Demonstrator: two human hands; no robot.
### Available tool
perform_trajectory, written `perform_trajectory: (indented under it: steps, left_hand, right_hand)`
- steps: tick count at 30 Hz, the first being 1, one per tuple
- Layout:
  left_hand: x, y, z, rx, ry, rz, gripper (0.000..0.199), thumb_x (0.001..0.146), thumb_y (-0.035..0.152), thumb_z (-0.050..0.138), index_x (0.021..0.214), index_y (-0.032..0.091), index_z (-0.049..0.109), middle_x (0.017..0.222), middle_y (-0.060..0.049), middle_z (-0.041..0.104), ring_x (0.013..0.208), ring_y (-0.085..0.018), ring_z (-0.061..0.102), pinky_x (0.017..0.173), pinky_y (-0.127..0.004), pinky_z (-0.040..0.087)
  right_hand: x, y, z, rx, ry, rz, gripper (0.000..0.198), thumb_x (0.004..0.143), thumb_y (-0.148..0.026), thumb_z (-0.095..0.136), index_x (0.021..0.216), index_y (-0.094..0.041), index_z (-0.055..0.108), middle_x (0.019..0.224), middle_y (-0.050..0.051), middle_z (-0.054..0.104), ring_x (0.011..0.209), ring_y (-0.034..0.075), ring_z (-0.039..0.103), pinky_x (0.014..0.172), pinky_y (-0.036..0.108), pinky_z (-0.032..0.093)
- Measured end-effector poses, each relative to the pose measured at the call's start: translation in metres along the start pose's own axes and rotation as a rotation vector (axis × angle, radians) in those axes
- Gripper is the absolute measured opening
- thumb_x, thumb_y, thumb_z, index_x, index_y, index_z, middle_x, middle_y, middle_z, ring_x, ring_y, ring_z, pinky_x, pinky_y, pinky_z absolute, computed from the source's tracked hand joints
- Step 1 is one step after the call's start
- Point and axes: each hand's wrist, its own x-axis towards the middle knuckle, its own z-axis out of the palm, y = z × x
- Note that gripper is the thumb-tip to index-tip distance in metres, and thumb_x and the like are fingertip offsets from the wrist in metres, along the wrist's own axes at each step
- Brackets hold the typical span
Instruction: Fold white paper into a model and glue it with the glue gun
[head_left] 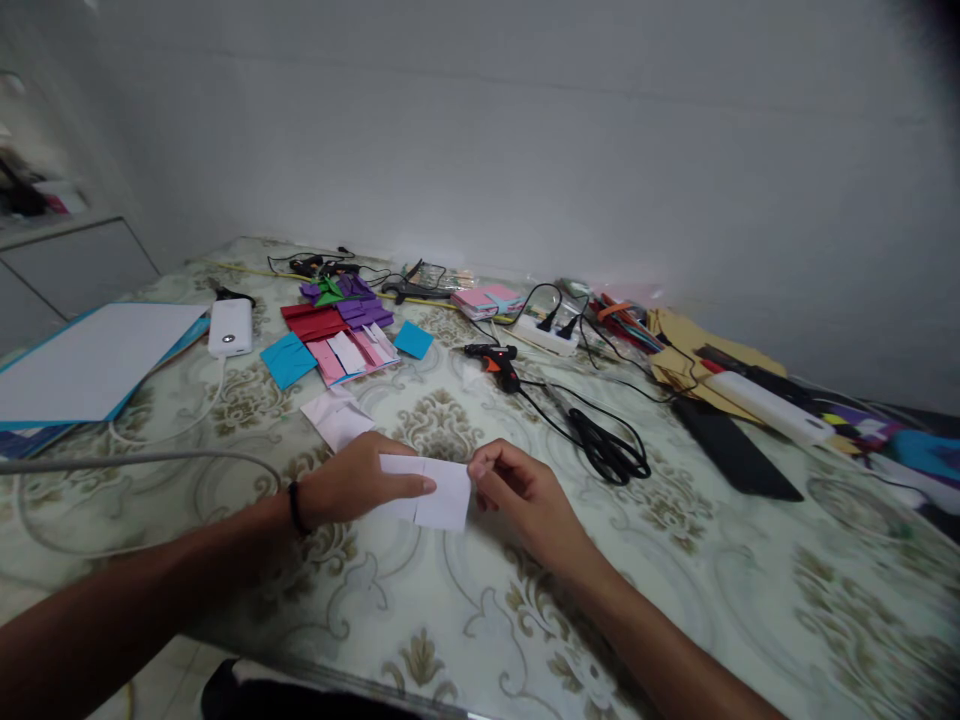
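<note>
Between my hands is a small white piece of paper with a crease or seam down it, held just above the patterned tablecloth. My left hand grips its left part, thumb lying on top and fingers hidden underneath. At the paper's right edge, my right hand pinches with thumb and curled forefinger. Just beyond my left hand lie folded white papers. Farther back are pink folded papers, blue squares, and red and purple folded papers.
A black glue gun with a coiled cord lies ahead to the right, near a white power strip. White sheets and a white power bank are on the left. A dark flat slab lies right.
</note>
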Motion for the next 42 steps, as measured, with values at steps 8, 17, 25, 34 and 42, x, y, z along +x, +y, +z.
perform_trajectory:
  steps: [8,17,25,34,42]
  left_hand:
    - [0.0002,-0.0006,-0.0008,0.008,0.03,0.054,0.03,0.084,0.043,0.068,0.075,0.014,0.065,0.068,0.002,0.06,0.065,-0.012,0.053,0.058,-0.022,0.037]
    - [0.0005,0.0005,-0.0024,0.011,-0.015,0.055,0.027,0.086,0.039,0.066,0.082,0.013,0.072,0.074,-0.001,0.069,0.067,-0.013,0.057,0.059,-0.021,0.039]
    - [-0.0027,0.0002,0.003,0.154,-0.129,0.131,0.041,0.092,0.041,0.055,0.061,0.014,0.053,0.057,0.004,0.047,0.055,-0.009,0.038,0.05,-0.023,0.025]
    - [-0.0016,0.0006,-0.0001,0.11,-0.035,0.094,0.045,0.093,0.047,0.052,0.061,0.015,0.05,0.056,0.004,0.039,0.055,-0.01,0.036,0.052,-0.024,0.025]
    - [-0.002,0.0042,-0.0043,0.085,0.161,0.07,0.046,0.093,0.049,0.05,0.061,0.015,0.046,0.06,0.003,0.039,0.06,-0.01,0.038,0.054,-0.023,0.027]
  right_hand:
    - [0.0007,-0.0028,-0.0015,-0.036,0.0,-0.022,0.029,0.091,-0.047,0.063,0.083,-0.019,0.06,0.062,-0.002,0.053,0.06,0.014,0.048,0.058,0.027,0.036]
    - [-0.0021,-0.004,-0.0033,-0.023,-0.074,-0.077,0.03,0.092,-0.043,0.063,0.075,-0.019,0.057,0.064,-0.002,0.053,0.062,0.014,0.046,0.06,0.027,0.036]
    - [-0.0026,-0.0019,-0.0001,-0.021,-0.111,-0.03,0.033,0.092,-0.048,0.063,0.077,-0.019,0.057,0.064,-0.003,0.052,0.061,0.013,0.045,0.058,0.026,0.034]
    - [-0.0011,-0.0001,-0.0004,-0.033,-0.106,-0.041,0.033,0.09,-0.047,0.065,0.075,-0.019,0.055,0.066,-0.002,0.052,0.063,0.013,0.046,0.059,0.026,0.035]
    - [-0.0003,-0.0035,-0.0019,-0.105,-0.111,-0.078,0.032,0.091,-0.043,0.062,0.071,-0.019,0.054,0.064,-0.002,0.051,0.061,0.013,0.042,0.058,0.026,0.033]
